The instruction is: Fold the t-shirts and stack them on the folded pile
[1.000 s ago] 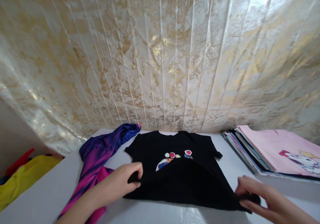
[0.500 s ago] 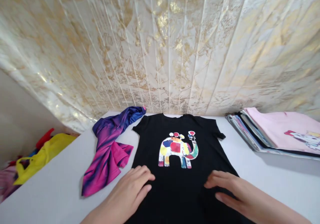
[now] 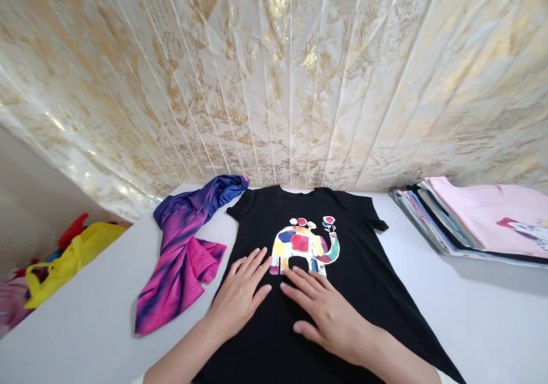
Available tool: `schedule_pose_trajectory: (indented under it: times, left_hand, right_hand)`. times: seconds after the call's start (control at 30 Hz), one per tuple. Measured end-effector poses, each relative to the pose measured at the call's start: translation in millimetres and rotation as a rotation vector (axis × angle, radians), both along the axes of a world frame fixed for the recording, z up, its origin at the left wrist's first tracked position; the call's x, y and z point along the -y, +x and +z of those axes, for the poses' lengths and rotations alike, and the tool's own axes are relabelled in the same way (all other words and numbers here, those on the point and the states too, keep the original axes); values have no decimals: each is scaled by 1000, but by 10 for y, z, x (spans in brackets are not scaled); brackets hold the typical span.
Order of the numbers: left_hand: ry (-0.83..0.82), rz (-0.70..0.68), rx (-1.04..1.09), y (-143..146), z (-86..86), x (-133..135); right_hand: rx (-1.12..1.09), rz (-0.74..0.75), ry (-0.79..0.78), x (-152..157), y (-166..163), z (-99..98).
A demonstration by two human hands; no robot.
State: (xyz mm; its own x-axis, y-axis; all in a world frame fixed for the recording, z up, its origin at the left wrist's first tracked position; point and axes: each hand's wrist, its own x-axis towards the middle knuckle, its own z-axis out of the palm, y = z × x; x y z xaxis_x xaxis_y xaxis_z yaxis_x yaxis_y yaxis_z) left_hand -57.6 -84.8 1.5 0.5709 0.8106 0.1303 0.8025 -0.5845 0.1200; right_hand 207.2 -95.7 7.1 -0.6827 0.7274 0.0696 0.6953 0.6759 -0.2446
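A black T-shirt [image 3: 363, 264] with a many-coloured elephant print [image 3: 306, 246] lies spread flat, front up, on the white table [image 3: 85, 327]. My left hand [image 3: 242, 295] rests flat on the shirt just below and left of the print, fingers stretched out. Beside it, my right hand [image 3: 325, 312] lies flat on the cloth below the print, its fingertips reaching the elephant's feet. Both hands are open and hold nothing.
A crumpled purple-and-pink garment [image 3: 184, 253] lies left of the shirt. At the right stands a stack of folded clothes [image 3: 471, 224] with a pink shirt on top. Yellow and red cloth [image 3: 68, 255] sits off the table's left edge. A gold-patterned wall [image 3: 274, 87] rises behind.
The folded-up hem was let go and the shirt now lies fully spread, showing the elephant. Both hands moved inward and up the shirt, from its lower edge to just below the print.
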Motion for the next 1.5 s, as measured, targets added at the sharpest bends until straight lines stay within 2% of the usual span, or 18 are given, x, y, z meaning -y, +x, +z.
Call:
schedule_pose_trajectory:
  times: [0.07,0.13,0.2,0.27,0.37,0.4,0.43,0.53,0.6,0.67,0.77,0.87,0.93,1.1,1.2,1.33,1.4,1.5]
  left_hand:
    - [-11,-4,15,3,-4,-32]
    - [-35,-15,29,-5,-2,-71]
    - [-62,-21,36,-17,5,-106]
    - [-67,-19,37,-25,9,-132]
    - [-41,-16,46,-26,7,-153]
    - [-34,-17,49,-27,7,-158]
    - [-31,-20,53,-29,7,-163]
    - [-46,-34,61,-51,17,-179]
    - [-60,-44,70,-70,23,-193]
    - [-63,-42,74,-84,22,-209]
    - [-48,-29,68,-87,9,-237]
    - [-33,-32,63,-75,5,-254]
    - [-32,-37,59,-68,14,-254]
    - [-28,-45,54,-78,9,-272]
    - [-21,-42,54,-96,-20,-356]
    - [-25,-19,37,-13,62,-411]
    - [-24,-85,44,114,176,-320]
    - [-66,-321,75,366,336,-62]
  right_hand:
    - [18,-40,14,-114,-3,10]
    - [76,-268,69,-304,56,26]
    - [110,-380,110,-394,82,60]
    - [78,-277,101,-295,20,92]
    - [-21,91,7,0,-126,77]
    - [-34,136,-11,48,-142,56]
    - [-30,112,-9,47,-131,32]
    - [55,-235,89,-206,14,-27]
    - [102,-340,137,-404,95,-22]
    - [113,-328,144,-459,82,27]
    - [70,-271,114,-242,-91,117]
    - [-15,-49,48,13,-240,121]
    - [-35,31,43,11,-221,57]
    - [11,-248,187,-488,101,-166]
    - [3,-244,208,-668,206,-226]
    - [-10,-249,209,-644,182,-223]
    - [-16,-251,208,-624,162,-215]
    - [-32,-249,202,-647,168,-208]
